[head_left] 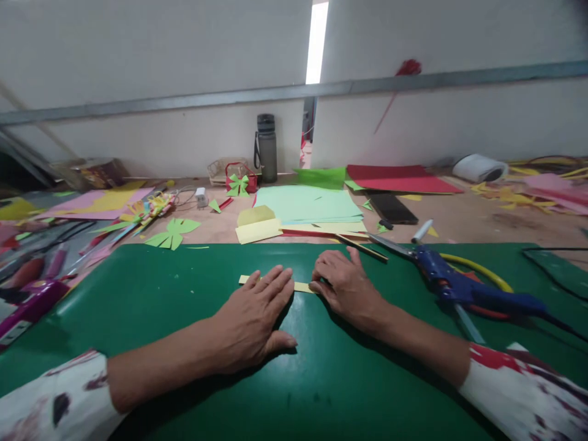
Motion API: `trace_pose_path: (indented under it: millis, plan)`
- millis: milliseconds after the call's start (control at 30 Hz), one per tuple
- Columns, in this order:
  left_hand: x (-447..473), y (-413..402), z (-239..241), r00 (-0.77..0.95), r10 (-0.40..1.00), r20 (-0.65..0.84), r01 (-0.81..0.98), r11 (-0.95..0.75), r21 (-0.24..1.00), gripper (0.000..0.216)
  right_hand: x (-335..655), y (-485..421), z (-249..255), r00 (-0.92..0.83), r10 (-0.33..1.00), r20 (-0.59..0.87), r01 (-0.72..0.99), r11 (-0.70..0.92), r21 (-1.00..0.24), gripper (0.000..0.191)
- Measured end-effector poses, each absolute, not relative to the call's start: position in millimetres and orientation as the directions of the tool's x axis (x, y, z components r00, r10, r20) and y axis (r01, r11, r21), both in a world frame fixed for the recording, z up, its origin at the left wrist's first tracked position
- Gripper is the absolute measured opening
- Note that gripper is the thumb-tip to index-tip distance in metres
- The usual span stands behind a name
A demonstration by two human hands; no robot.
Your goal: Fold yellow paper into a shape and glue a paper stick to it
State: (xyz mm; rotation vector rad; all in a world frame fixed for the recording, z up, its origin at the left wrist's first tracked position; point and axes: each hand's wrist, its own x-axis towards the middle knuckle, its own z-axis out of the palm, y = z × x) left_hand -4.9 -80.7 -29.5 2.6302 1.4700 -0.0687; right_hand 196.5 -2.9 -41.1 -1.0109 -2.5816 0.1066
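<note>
Yellow paper strip lies on the green mat, in front of me and between my two hands. Its middle part is hidden under my left hand, so I see only the far left end and a short piece between the hands. The right end disappears at the fingertips of my right hand. My left hand is spread flat, palm down, with straight fingers laid over the paper, and it grasps nothing. My right hand has bent fingers, with the thumb at the strip; whether it pinches the paper or only presses it, I cannot tell. Both my sleeves are cut off by the picture borders, and the purple tool is cut off at the left.

The strip is narrow, straight and matt. The mat is smooth and a little shiny, spread on the wooden tabletop. To my right lies the blue glue gun, of hard plastic, covering part of a curved yellow handle. Behind the mat are flat mint-green sheets, a slim dark pencil, a glossy black phone and an upright grey bottle.
</note>
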Motion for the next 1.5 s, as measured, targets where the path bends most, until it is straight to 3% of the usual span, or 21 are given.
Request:
trace_pose_path:
  millis: [133,267,400,533,600,667,700,767,867,1000,1233,1500]
  plan:
    - [0,-68,-31,0.567,0.805,-0.173,0.823,-0.547,0.154,0.078,195,-3,-42,-0.687,0.659,0.306,0.637,0.749,-0.182,0.011]
    - [-13,-71,-34,0.536,0.832,-0.141,0.843,-0.523,0.124,0.081,197,-4,-42,-0.692,0.657,0.299,0.630,0.752,-0.194,0.014]
    - [-37,-85,-39,0.408,0.908,-0.095,0.913,-0.405,0.052,0.079,198,-6,-41,-0.677,0.670,0.305,0.638,0.741,-0.211,0.013]
    - [-63,-86,-28,0.210,0.976,-0.051,0.978,-0.210,0.017,0.062,197,-6,-42,-0.666,0.677,0.314,0.646,0.734,-0.212,0.012]
    - [-63,-79,-14,0.140,0.990,-0.013,0.986,-0.139,0.097,0.046,196,-6,-43,-0.658,0.680,0.324,0.653,0.729,-0.206,0.012]
    - [-49,-69,0,0.026,0.999,0.035,0.947,-0.035,0.318,0.037,196,-6,-43,-0.644,0.689,0.334,0.667,0.719,-0.196,0.010]
    - [-38,-62,5,0.016,0.998,-0.056,0.886,0.012,0.464,0.034,196,-6,-44,-0.634,0.696,0.338,0.678,0.710,-0.190,0.010]
    - [-14,-48,8,0.066,0.983,-0.169,0.835,0.039,0.549,0.030,195,-6,-44,-0.612,0.712,0.344,0.702,0.690,-0.179,0.011]
    - [13,-25,0,0.130,0.914,-0.384,0.806,0.128,0.578,0.025,194,-7,-46,-0.582,0.735,0.347,0.731,0.660,-0.171,0.013]
    - [17,-2,-14,0.124,0.826,-0.549,0.811,0.235,0.536,0.032,194,-6,-50,-0.554,0.757,0.346,0.751,0.634,-0.184,0.013]
    - [17,9,-13,0.064,0.743,-0.666,0.829,0.333,0.450,0.040,194,-4,-54,-0.568,0.739,0.362,0.733,0.654,-0.185,0.011]
    - [19,8,-9,0.062,0.752,-0.656,0.849,0.305,0.431,0.038,195,-3,-56,-0.575,0.729,0.371,0.727,0.663,-0.176,0.012]
